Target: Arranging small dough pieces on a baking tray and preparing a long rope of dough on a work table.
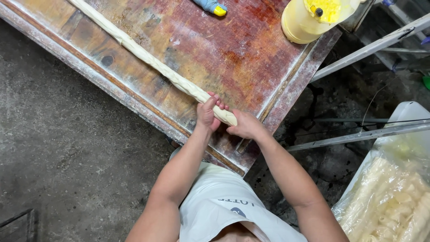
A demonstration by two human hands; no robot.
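A long twisted rope of pale dough [148, 58] lies diagonally across a worn reddish wooden board [251, 54], from the top left to its near end by my hands. My left hand [208, 111] wraps around the rope just above its end, fingers curled over it. My right hand [244, 127] grips the very end of the rope, at the board's near edge.
A yellow plastic jug [309, 20] stands at the board's far right corner. A blue and yellow object [211, 6] lies at the top edge. A white tub [403, 112] lined with plastic holds several twisted dough pieces [394, 201] at the right. Metal bars [358, 134] cross the dark floor [67, 148].
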